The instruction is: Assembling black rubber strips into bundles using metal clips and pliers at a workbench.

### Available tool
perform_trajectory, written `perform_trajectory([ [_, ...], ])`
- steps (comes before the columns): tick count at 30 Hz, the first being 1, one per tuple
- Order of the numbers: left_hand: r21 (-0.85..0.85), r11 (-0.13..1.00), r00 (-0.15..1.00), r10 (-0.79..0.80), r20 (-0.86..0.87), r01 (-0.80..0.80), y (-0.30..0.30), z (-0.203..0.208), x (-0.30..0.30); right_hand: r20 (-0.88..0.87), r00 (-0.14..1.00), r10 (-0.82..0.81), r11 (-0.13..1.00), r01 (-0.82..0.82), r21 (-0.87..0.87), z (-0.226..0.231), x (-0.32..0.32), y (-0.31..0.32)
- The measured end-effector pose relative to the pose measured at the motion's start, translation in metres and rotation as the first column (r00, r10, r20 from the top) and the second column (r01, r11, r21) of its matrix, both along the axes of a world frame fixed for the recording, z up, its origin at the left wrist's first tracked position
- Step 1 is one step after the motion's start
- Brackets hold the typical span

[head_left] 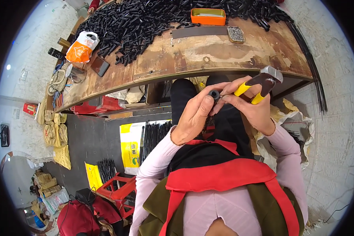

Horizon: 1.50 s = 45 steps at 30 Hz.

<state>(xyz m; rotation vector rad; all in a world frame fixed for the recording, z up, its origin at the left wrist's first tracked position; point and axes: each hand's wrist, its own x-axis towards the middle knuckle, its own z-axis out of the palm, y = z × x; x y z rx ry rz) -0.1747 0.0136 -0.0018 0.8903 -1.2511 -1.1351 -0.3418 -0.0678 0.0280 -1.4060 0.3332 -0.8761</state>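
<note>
My left hand (194,114) is closed around a black tube-like part (214,94), its round hollow end facing up between thumb and fingers. Against that end, the fingertips of my right hand (257,114) pinch something too small to make out. The same right hand also grips a pair of end-cutting pliers (268,78) with yellow handles, its metal head pointing up and away to the right. Both hands meet above my lap, just short of the workbench edge. Most of the black part is hidden behind my left fingers.
On the wooden workbench (161,63) lies a large heap of black tubes (145,23). An orange tin (208,16), a box of tiny metal bits (236,34) and a phone (100,66) are there too. Long black rods (311,65) hang over the right edge; a red stool (120,188) stands lower left.
</note>
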Motion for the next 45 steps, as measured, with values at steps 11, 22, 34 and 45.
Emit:
perform_trajectory([
  [11,0.021,0.998,0.997,-0.056,0.057,0.055,-0.003,0.0,0.007,0.016,0.999,-0.037,0.988,0.038,-0.146,0.004,0.002,-0.008],
  [22,-0.018,1.0,0.986,-0.021,-0.167,0.018,-0.014,-0.017,0.025,-0.55,0.834,0.049,0.981,-0.144,-0.13,0.024,0.006,-0.021],
  [34,0.001,0.999,0.993,-0.051,-0.11,0.051,-0.014,-0.021,0.029,-0.752,0.627,0.202,0.927,-0.371,-0.061,0.044,-0.019,-0.016],
  [45,0.103,0.995,1.0,-0.001,-0.009,0.002,0.003,-0.024,0.038,-0.777,0.393,0.491,0.854,-0.392,0.341,0.041,-0.007,-0.026],
])
